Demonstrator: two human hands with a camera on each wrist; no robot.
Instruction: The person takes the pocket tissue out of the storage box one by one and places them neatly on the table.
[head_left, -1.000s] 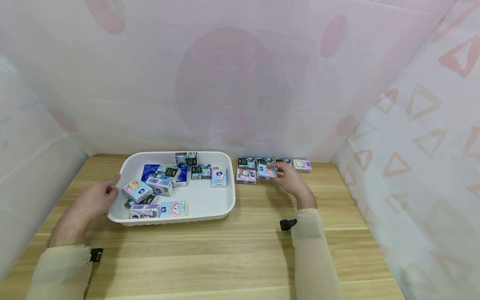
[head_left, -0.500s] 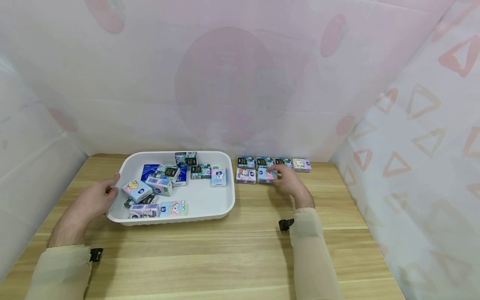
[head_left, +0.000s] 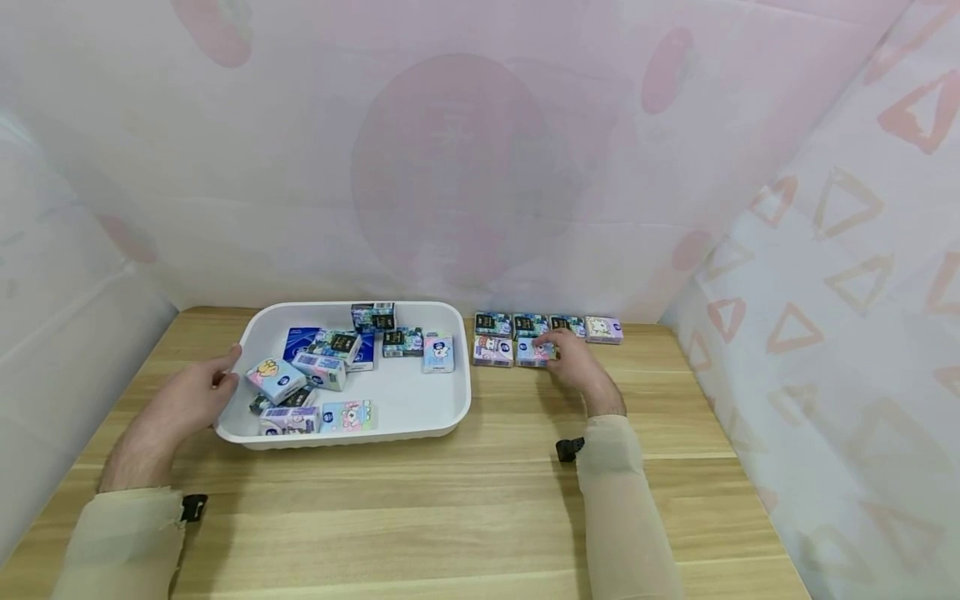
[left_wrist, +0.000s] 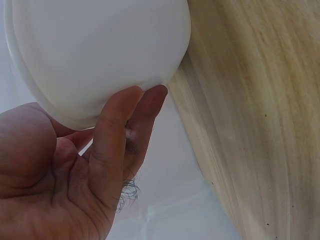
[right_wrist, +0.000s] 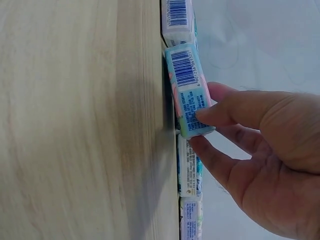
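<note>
My right hand (head_left: 576, 362) pinches a light-blue tissue pack (head_left: 534, 352). In the right wrist view the thumb lies on the barcoded side of the pack (right_wrist: 188, 90), which sits slightly askew against its neighbours. Left of it in the front row is a purple tissue pack (head_left: 492, 352). Behind them runs a row of dark floral packs (head_left: 492, 324), ending at the right in a lilac pack (head_left: 603, 330). My left hand (head_left: 183, 393) grips the left edge of a white tray (head_left: 405, 408), fingers and thumb at its rim.
Several tissue packs lie jumbled in the tray, among them a yellow-and-blue one (head_left: 274, 381), a pale blue one (head_left: 438, 353) and a flat dark-blue packet (head_left: 363, 354). Wood-grain tabletop (head_left: 390, 517) extends in front. A patterned cloth wall (head_left: 450, 167) rises behind the rows.
My right hand has lowered the light-blue pack into the front row beside the purple one, uncovering the dark pack behind. The left hand and the tray have stayed put.
</note>
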